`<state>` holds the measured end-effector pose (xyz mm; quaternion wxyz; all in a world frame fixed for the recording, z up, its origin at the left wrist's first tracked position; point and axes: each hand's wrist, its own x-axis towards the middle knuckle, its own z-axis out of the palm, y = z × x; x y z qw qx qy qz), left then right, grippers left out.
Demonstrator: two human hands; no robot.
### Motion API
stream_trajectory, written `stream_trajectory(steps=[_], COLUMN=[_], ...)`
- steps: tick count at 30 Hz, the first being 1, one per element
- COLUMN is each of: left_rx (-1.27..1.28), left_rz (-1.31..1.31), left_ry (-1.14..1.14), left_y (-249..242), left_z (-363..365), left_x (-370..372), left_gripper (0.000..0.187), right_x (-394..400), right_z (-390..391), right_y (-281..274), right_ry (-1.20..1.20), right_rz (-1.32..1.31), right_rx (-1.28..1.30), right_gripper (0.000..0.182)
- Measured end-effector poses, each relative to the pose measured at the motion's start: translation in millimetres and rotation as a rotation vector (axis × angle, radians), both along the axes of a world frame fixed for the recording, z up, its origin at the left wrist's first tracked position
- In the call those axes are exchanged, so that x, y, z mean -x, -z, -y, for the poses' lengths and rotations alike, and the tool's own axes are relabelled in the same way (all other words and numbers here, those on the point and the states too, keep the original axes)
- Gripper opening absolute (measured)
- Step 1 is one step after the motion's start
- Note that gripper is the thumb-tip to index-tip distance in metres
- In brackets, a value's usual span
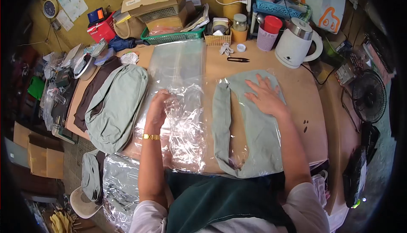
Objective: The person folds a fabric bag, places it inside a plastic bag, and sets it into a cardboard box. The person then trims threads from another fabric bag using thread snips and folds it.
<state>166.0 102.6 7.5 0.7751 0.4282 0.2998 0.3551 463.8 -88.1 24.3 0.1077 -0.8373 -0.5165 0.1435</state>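
Observation:
My right hand (266, 95) lies flat with fingers spread on a sage-green cloth item (263, 137). That item has a long strap-like loop on its left and sits inside a clear plastic sleeve, whose shiny edges show around it. My left hand (157, 108), with a gold watch on the wrist, is closed at the left edge of a crinkled clear plastic bag (186, 123); its fingertips are partly hidden. Beyond it, smoother clear plastic bags (176, 61) lie flat. Left of my left arm rests a pile of sage-green cloth (116, 108) over a dark brown cloth (91, 91).
Small black thread snips (238, 59) lie near the back of the table (296, 93). A white electric kettle (294, 44), pink cup (268, 38) and green basket (171, 37) line the back. A fan (369, 95) stands right; packed plastic (121, 190) sits lower left.

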Motion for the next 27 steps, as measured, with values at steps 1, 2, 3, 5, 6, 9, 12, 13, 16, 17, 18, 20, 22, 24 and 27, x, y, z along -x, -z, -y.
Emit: stream_trajectory(steps=[1, 2, 3, 5, 6, 9, 12, 13, 16, 17, 18, 20, 22, 24, 27], left_rx=[0.007, -0.040, -0.089, -0.224, -0.173, -0.451, -0.665, -0.767, -0.227, 0.043, 0.047, 0.302, 0.309, -0.103, 0.003], left_rz=[-0.007, -0.095, -0.181, -0.071, -0.064, -0.390, -0.878, -0.932, -0.174, 0.034, 0.031, 0.156, 0.210, -0.187, 0.013], left_ry=[-0.007, -0.183, -0.359, -0.565, -0.770, -0.409, 0.182, 0.179, -0.051, -0.008, -0.010, -0.209, -0.050, 0.124, 0.112], left_y=[3, 7, 12, 26, 17, 33, 15, 26, 49, 47, 26, -17, 7, 32, 55], left_z=[-1, -4, -10, -33, -28, -7, 74, 78, 73, 71, 80, 102, 96, 95, 83], left_x=[7, 15, 25, 52, 57, 107, 62, 60, 59, 66, 56, 29, 39, 44, 59], left_gripper=[0.016, 0.015, 0.013, 0.023, 0.028, 0.036, 0.036, 0.024, 0.022, 0.018, 0.018, 0.015, 0.015, 0.018, 0.020], right_x=[2, 1, -2, -5, -5, -8, -3, -3, -7, -8, -9, -9, -10, -9, -10], right_z=[1, -1, -2, -2, -1, -6, -17, -20, -28, -30, -32, -37, -39, -39, -39], right_y=[15, 38, 50, 54, 57, 69, 67, 69, 72, 73, 73, 74, 75, 75, 78], right_ry=[-0.007, -0.001, 0.005, -0.015, -0.031, -0.030, -0.027, -0.027, -0.015, -0.003, 0.005, 0.012, 0.023, 0.032, 0.036], right_rz=[-0.007, 0.092, 0.195, 0.231, 0.264, 0.290, 0.297, 0.294, 0.294, 0.300, 0.307, 0.306, 0.306, 0.326, 0.334], right_rx=[0.007, 0.029, 0.049, 0.008, -0.031, -0.081, -0.087, -0.079, -0.112, -0.118, -0.125, -0.128, -0.131, -0.137, -0.150], right_gripper=[0.062, 0.063, 0.064, 0.064, 0.065, 0.064, 0.064, 0.064, 0.064, 0.064, 0.064, 0.065, 0.065, 0.065, 0.066])
